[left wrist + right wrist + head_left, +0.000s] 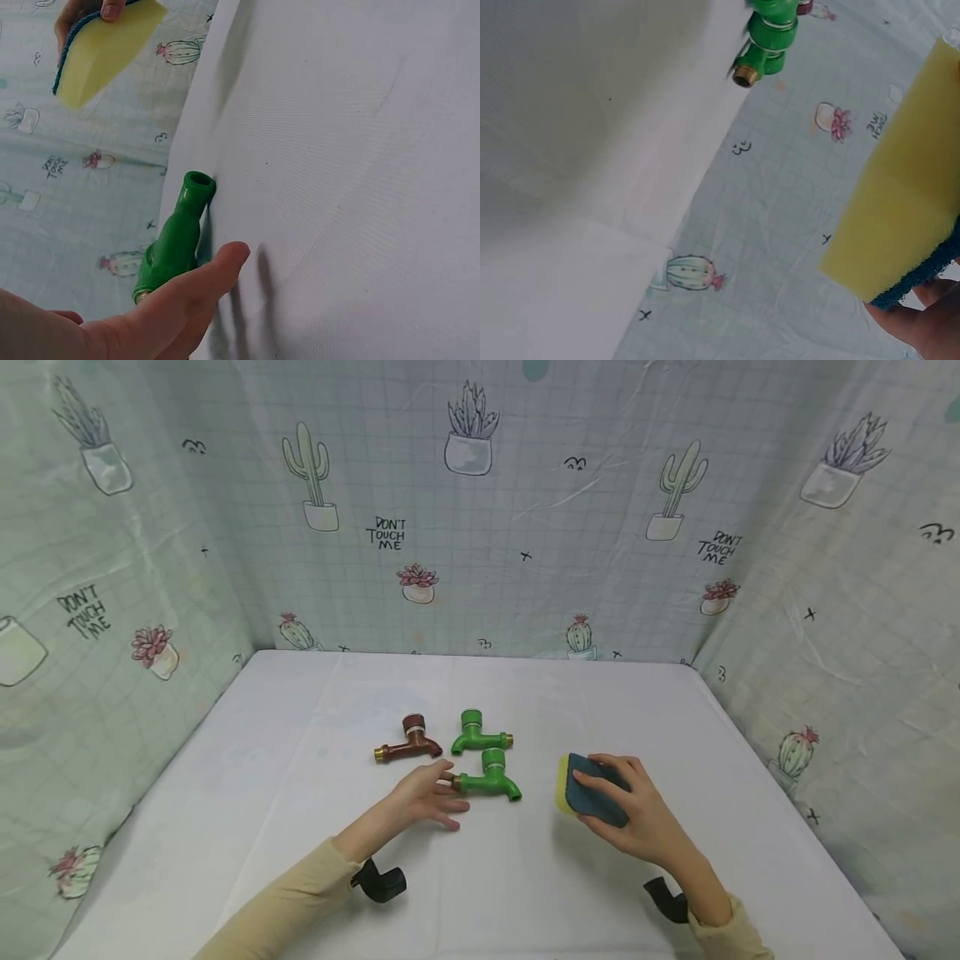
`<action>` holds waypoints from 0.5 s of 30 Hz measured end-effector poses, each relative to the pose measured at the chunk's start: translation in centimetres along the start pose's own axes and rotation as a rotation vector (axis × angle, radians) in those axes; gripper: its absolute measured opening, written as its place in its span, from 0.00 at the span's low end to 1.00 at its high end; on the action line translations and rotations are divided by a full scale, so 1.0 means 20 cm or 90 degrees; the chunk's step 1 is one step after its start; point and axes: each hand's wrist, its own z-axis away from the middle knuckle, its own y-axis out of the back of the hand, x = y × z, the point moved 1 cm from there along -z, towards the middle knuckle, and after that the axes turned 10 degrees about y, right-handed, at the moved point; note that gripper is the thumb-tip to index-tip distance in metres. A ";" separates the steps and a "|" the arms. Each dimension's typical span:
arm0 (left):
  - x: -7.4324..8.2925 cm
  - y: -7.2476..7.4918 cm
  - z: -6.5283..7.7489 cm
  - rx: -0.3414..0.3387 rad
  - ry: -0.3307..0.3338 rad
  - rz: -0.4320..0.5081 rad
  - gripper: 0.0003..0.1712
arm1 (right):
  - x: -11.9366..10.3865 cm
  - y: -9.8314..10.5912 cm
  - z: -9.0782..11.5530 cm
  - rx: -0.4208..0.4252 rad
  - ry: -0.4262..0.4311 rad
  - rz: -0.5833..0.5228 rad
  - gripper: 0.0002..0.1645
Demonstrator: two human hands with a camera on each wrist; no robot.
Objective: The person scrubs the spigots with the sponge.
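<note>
My right hand (637, 814) grips a sponge (597, 789) with a yellow foam side and a dark blue-green scouring side, held above the table. The foam (900, 180) faces the right wrist camera. My left hand (431, 793) has its fingers spread at the threaded end of the nearer green tap (487, 783); whether they touch it is hard to tell. In the left wrist view, that tap's open spout (199, 180) points away from the hand. Just behind lies a second green tap (480, 741) with a brass end. A brown tap (411, 743) lies to its left.
One black curved piece (381, 883) is below my left forearm, and another (666, 900) is beside my right wrist. A white cloth covers the table (300, 702). Plant-printed fabric walls (510, 527) enclose its back and sides.
</note>
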 end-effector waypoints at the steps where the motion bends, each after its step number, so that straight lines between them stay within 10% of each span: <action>1: 0.00 0.01 0.01 -0.002 0.001 -0.004 0.33 | 0.00 0.00 0.00 -0.002 0.002 0.001 0.35; 15: -0.02 0.11 0.09 -0.011 0.000 -0.015 0.32 | 0.12 -0.03 0.03 -0.026 0.028 0.051 0.34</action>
